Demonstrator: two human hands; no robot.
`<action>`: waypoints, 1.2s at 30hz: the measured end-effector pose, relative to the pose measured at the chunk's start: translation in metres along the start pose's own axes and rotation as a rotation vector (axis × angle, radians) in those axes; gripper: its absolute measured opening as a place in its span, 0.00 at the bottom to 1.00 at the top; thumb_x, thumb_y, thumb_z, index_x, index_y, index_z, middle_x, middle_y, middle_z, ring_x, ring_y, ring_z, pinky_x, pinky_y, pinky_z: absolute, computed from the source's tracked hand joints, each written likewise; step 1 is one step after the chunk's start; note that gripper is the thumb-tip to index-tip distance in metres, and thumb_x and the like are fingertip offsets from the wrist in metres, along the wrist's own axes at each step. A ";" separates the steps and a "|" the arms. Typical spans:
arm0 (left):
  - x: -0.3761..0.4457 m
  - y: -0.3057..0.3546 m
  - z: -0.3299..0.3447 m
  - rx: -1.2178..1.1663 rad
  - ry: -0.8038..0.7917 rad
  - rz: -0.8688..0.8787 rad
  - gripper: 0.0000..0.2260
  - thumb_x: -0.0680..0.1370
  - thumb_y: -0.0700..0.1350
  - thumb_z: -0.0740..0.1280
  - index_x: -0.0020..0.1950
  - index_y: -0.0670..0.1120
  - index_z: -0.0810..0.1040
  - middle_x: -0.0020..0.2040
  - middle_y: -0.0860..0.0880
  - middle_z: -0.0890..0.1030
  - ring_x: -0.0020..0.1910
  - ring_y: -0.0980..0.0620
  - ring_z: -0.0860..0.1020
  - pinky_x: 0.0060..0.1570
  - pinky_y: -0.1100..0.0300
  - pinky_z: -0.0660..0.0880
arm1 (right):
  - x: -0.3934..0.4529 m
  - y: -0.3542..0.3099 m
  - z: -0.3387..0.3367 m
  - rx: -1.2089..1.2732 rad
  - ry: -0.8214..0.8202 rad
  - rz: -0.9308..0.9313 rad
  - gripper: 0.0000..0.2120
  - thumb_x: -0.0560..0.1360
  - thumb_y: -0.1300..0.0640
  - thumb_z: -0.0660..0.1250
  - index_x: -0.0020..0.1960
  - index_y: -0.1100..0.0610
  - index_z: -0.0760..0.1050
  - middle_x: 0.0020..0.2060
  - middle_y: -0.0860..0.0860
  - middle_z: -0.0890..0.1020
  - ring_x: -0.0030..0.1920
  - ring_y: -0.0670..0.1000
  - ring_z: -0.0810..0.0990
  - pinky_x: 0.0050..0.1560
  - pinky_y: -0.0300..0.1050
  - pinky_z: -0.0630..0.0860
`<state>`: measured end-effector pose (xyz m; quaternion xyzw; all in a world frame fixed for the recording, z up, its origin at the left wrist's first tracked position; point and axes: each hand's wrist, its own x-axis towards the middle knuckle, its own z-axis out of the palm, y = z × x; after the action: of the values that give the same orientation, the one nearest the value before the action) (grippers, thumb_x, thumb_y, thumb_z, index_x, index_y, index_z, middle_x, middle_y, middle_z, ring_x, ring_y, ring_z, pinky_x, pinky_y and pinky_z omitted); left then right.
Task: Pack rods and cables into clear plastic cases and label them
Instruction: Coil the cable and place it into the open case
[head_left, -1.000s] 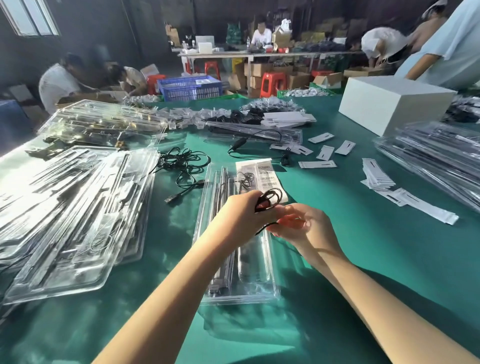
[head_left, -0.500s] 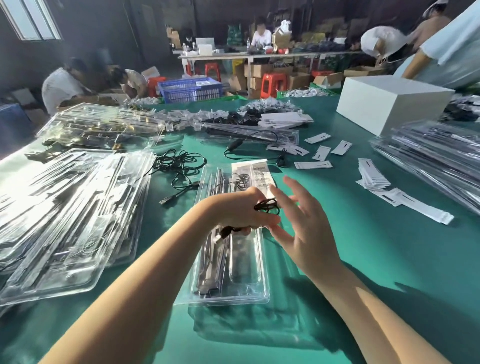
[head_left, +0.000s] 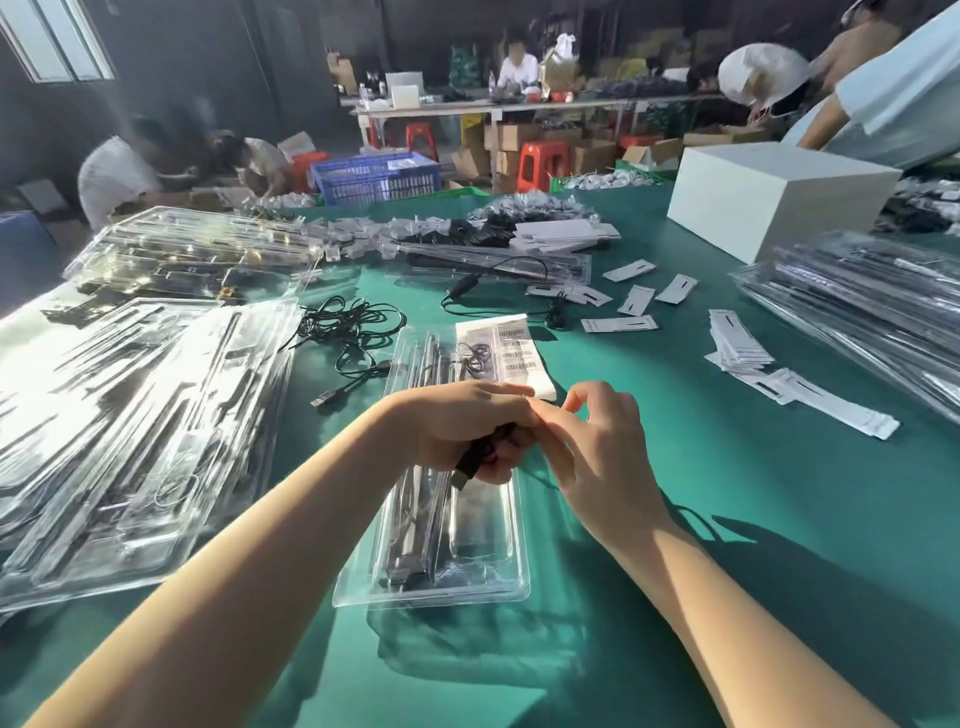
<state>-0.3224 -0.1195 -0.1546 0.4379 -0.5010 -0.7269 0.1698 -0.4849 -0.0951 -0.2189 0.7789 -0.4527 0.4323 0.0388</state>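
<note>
A clear plastic case (head_left: 470, 582) lies open on the green table in front of me, with dark rods (head_left: 421, 519) in its left channel and a small coiled cable near its far end. A white barcode label (head_left: 506, 358) lies at its far right corner. My left hand (head_left: 467, 426) hovers over the case and grips a coiled black cable (head_left: 475, 454) whose plug sticks out below the fist. My right hand (head_left: 597, 452) meets the left one, its fingers curled and pinching the cable's loose end; the contact itself is hidden.
Stacks of clear cases (head_left: 130, 415) fill the left side and another stack (head_left: 857, 312) the right. Loose black cables (head_left: 348, 332) lie beyond the case. White label strips (head_left: 743, 353) are scattered at right, near a white box (head_left: 774, 197). People work around the far tables.
My left hand has closed into a fist round the coiled cable and sunk toward the case. My right hand, spread open half a second ago, has curled in against the left.
</note>
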 end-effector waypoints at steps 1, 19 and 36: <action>0.000 -0.002 0.002 -0.037 0.014 0.018 0.08 0.81 0.36 0.56 0.58 0.45 0.67 0.33 0.47 0.69 0.29 0.53 0.65 0.27 0.63 0.67 | 0.000 -0.001 -0.001 -0.025 -0.005 -0.025 0.15 0.79 0.55 0.60 0.54 0.61 0.82 0.42 0.57 0.76 0.39 0.58 0.72 0.39 0.50 0.72; -0.002 -0.011 0.020 0.616 0.252 0.116 0.46 0.74 0.31 0.59 0.75 0.58 0.31 0.72 0.40 0.61 0.57 0.47 0.74 0.46 0.65 0.72 | 0.006 -0.001 -0.015 -0.009 -0.199 -0.252 0.08 0.73 0.59 0.67 0.49 0.59 0.83 0.36 0.54 0.81 0.33 0.57 0.77 0.34 0.49 0.78; -0.064 -0.077 0.039 1.266 0.536 0.077 0.50 0.63 0.80 0.50 0.77 0.55 0.42 0.77 0.50 0.51 0.75 0.48 0.55 0.71 0.51 0.55 | 0.007 0.022 0.009 0.281 -0.066 0.355 0.07 0.77 0.63 0.68 0.51 0.67 0.81 0.43 0.62 0.79 0.44 0.62 0.78 0.47 0.59 0.75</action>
<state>-0.3030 -0.0189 -0.1876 0.5993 -0.7851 -0.1543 0.0251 -0.4938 -0.1161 -0.2269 0.6985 -0.5189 0.4656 -0.1617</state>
